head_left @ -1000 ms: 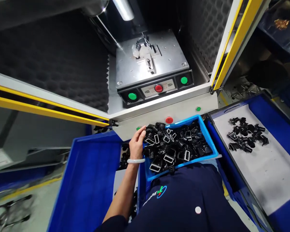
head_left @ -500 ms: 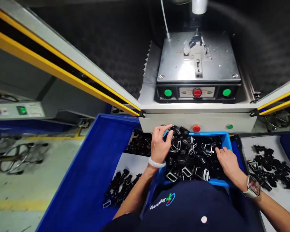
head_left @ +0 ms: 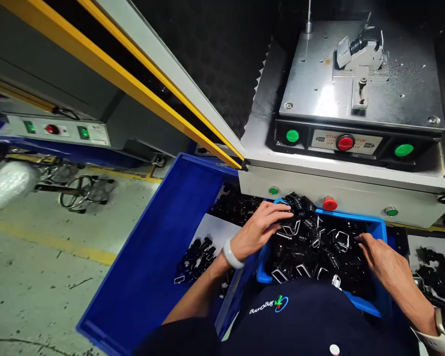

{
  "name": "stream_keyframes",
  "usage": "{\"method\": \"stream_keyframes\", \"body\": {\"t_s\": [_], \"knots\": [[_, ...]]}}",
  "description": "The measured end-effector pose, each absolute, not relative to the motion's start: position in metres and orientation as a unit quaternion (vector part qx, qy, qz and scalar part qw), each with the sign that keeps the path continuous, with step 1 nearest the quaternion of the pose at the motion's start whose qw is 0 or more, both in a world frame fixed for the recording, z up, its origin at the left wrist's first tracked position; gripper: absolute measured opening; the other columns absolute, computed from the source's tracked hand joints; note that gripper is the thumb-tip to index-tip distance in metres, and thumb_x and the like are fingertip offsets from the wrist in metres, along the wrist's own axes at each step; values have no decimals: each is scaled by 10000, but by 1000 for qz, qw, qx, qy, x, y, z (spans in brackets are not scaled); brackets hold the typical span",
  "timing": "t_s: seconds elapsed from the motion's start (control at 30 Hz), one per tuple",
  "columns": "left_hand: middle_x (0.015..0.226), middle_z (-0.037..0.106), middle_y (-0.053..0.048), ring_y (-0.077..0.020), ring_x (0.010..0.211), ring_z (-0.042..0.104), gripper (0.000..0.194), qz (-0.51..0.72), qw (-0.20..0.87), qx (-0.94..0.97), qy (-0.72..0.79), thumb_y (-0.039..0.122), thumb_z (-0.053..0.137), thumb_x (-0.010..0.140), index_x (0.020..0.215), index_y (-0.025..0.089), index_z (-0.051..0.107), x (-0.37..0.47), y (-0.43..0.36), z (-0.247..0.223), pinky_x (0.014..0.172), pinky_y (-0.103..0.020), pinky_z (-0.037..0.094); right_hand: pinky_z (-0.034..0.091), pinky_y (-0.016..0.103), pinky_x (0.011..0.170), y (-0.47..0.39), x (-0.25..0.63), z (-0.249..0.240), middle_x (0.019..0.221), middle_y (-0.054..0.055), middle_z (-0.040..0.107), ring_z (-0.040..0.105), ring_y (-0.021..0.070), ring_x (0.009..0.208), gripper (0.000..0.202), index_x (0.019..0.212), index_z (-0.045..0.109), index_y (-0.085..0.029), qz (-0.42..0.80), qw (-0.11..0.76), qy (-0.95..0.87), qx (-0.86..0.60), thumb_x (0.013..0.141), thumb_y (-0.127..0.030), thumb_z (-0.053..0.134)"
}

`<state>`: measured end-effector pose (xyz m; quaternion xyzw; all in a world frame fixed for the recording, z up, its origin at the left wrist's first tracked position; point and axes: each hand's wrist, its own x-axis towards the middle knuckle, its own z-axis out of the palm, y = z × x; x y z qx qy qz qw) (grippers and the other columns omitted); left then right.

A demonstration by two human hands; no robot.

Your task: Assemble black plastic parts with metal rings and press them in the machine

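My left hand reaches over the left side of a light blue bin, fingers stretched and thumb apart, at the edge of a heap of black plastic parts. Whether its fingertips touch a part is hard to see. At the bin's right side, my right hand has thumb and fingers pinched together; what is between them is too small and dark to make out. Several parts in the heap show a bright rectangular rim. A black part sits in a metal fixture on the machine plate.
Behind the bin, the machine front carries a red button and green buttons. A large dark blue tray stands left, with black parts on white sheeting. More parts lie right. A yellow-edged post slants across the left.
My view has turned left, so the machine and bin sit further right. My left hand has moved in over the heap with fingers pointing right. My right hand stays at the bin's right side.
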<state>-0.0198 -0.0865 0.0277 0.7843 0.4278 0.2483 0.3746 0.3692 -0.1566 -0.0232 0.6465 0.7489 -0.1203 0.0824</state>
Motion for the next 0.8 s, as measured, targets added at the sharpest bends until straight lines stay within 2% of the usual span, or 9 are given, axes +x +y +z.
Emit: {"method": "stream_keyframes", "body": {"t_s": [0.1,0.23,0.33,0.43,0.5,0.6,0.73,0.8], "knots": [[1293,749,-69,-241,1131,628,255,257,389,795,387,116,586,1011,1137,254,759,-20,-67,23,1034,-483,504,462,292,541,-149,372,-18,1000,39,752,740,202,783,300,1157,641,-261,-138,41,754,641,1077,-392,383],[1194,782,-99,-251,1129,675,143,360,392,739,414,244,630,1028,1061,226,768,-15,-62,21,1052,-492,504,452,309,539,-142,368,-1,1002,28,771,750,222,827,323,1114,684,-294,-135,-24,733,667,1072,-458,408],[1222,768,-123,-259,1206,679,145,477,370,639,476,308,627,1037,1073,214,732,-2,-72,6,1104,-488,497,541,326,691,-137,339,14,1113,42,762,746,225,956,231,1148,657,-299,-179,-189,686,680,1061,-446,501],[1327,728,-107,-244,1325,635,119,542,361,567,504,301,587,1061,1113,228,665,18,-87,-12,1195,-494,440,576,381,917,-137,294,18,1190,68,734,716,213,1119,106,1159,562,-283,-259,-385,644,607,1057,-297,537],[1361,712,-99,-236,1369,611,115,542,371,551,514,279,548,1077,1135,236,637,33,-96,-19,1221,-497,417,574,418,966,-138,267,10,1192,69,727,706,204,1148,125,1155,514,-285,-300,-447,646,542,1053,-211,514],[1330,730,-87,-241,1334,634,130,503,370,560,544,264,531,1078,1128,246,650,53,-101,-18,1181,-493,448,588,417,929,-141,246,-10,1147,60,723,716,192,1088,142,1153,498,-285,-328,-464,643,514,1058,-181,484],[1221,779,-60,-260,1191,699,123,443,350,590,578,265,602,1035,1089,262,713,64,-95,-13,1141,-520,447,585,404,940,-139,247,-26,1122,59,717,713,184,1077,79,1145,507,-271,-353,-455,616,538,1076,-243,481],[1175,788,-62,-257,1147,713,124,451,364,573,580,282,629,1023,1082,255,734,62,-91,-10,1105,-493,480,576,402,958,-137,253,-24,1127,57,719,708,181,1085,80,1154,522,-265,-373,-442,599,553,1082,-285,490]]}}
